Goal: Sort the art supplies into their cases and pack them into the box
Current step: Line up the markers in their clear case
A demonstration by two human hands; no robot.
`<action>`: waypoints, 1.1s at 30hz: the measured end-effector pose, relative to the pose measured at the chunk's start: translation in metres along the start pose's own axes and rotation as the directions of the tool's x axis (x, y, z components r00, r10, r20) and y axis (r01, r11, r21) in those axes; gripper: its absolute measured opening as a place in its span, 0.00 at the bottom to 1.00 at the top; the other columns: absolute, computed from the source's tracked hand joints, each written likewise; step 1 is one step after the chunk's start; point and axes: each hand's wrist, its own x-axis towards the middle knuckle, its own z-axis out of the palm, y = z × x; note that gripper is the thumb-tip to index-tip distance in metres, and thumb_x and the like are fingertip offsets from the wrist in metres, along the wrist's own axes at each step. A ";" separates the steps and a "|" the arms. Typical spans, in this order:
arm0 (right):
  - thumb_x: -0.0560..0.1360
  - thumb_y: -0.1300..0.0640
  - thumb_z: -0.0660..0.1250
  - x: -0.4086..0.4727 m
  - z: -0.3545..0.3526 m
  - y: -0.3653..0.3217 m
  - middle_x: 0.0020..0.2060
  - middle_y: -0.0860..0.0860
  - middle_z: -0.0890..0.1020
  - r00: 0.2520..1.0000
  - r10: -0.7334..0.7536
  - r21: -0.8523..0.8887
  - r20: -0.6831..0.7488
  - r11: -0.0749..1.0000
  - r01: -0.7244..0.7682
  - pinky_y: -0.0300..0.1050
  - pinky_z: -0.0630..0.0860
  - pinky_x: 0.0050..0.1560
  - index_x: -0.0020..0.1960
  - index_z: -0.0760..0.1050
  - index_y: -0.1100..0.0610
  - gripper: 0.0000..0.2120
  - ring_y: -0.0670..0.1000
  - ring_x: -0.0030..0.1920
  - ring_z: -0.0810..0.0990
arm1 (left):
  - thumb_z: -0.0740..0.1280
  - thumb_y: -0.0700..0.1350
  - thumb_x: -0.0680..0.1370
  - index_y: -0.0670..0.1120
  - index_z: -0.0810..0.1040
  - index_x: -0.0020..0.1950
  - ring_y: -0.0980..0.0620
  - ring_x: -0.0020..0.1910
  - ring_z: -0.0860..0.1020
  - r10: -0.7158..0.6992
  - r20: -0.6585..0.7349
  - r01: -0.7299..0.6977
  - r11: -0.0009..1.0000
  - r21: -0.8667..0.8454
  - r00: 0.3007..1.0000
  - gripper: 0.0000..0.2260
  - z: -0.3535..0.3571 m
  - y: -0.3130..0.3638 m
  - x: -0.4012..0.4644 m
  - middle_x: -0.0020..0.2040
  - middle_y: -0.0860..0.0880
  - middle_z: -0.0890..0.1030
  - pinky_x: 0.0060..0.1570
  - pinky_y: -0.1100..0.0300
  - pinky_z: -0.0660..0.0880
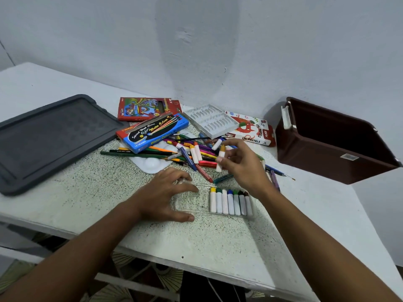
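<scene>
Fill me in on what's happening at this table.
A person is sorting art supplies. The left hand steadies a clear plastic tray on the table, where seven paint tubes already lie side by side at its right end. The right hand holds another tube above the loose pile of pencils and crayons. The brown box stands open at the right, with nothing packed in it that can be seen.

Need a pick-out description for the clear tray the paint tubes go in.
Start at the near edge of the speckled table, between the two hands. The clear tray lies flat there under the left hand. Unlike the white ribbed tray near the wall, it is see-through, with seven tubes in a row.
</scene>
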 end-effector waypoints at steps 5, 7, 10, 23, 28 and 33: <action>0.74 0.57 0.71 -0.024 0.016 0.007 0.42 0.48 0.81 0.997 0.011 -0.076 0.079 0.997 -0.005 0.35 0.77 0.36 0.57 0.72 0.47 0.14 0.41 0.38 0.82 | 0.64 0.74 0.67 0.61 0.73 0.67 0.55 0.65 0.65 -0.021 0.002 0.021 0.999 0.044 1.000 0.32 0.001 0.001 -0.001 0.63 0.55 0.71 0.61 0.55 0.62; 0.74 0.55 0.71 -0.030 0.022 0.012 0.42 0.48 0.82 0.996 0.009 -0.108 0.084 0.994 0.000 0.35 0.78 0.36 0.58 0.72 0.47 0.15 0.42 0.38 0.82 | 0.62 0.75 0.67 0.61 0.72 0.67 0.55 0.66 0.64 -0.037 0.003 0.036 0.997 0.067 0.999 0.32 0.001 0.001 -0.001 0.63 0.55 0.71 0.62 0.53 0.62; 0.75 0.54 0.71 -0.034 0.026 0.015 0.40 0.47 0.82 0.996 -0.021 -0.177 0.087 0.984 0.036 0.30 0.74 0.33 0.61 0.72 0.46 0.16 0.41 0.39 0.79 | 0.62 0.75 0.67 0.61 0.71 0.67 0.54 0.66 0.64 -0.034 0.003 0.034 0.996 0.084 0.999 0.32 0.001 0.001 -0.001 0.63 0.54 0.71 0.62 0.52 0.61; 0.74 0.44 0.69 -0.042 0.030 0.031 0.54 0.43 0.75 0.981 -0.102 -0.499 0.164 0.849 0.172 0.37 0.64 0.47 0.64 0.76 0.49 0.20 0.43 0.56 0.66 | 0.61 0.74 0.68 0.59 0.71 0.69 0.54 0.62 0.65 -0.047 0.011 0.046 0.994 0.098 0.999 0.34 0.002 0.000 0.000 0.58 0.54 0.69 0.60 0.55 0.61; 0.74 0.46 0.69 -0.047 0.030 0.031 0.54 0.43 0.75 0.977 -0.129 -0.503 0.167 0.841 0.197 0.41 0.62 0.50 0.62 0.78 0.51 0.18 0.44 0.57 0.65 | 0.61 0.75 0.67 0.59 0.71 0.69 0.55 0.62 0.64 -0.063 0.035 0.059 0.993 0.098 0.997 0.35 0.000 0.001 0.002 0.57 0.55 0.68 0.61 0.54 0.61; 0.74 0.45 0.69 -0.049 0.030 0.032 0.54 0.43 0.76 0.974 -0.145 -0.512 0.172 0.832 0.214 0.40 0.63 0.49 0.59 0.79 0.51 0.16 0.43 0.56 0.65 | 0.62 0.74 0.67 0.60 0.72 0.68 0.54 0.60 0.66 -0.065 0.019 0.063 0.996 0.064 0.998 0.34 0.000 0.002 0.003 0.55 0.56 0.69 0.59 0.53 0.62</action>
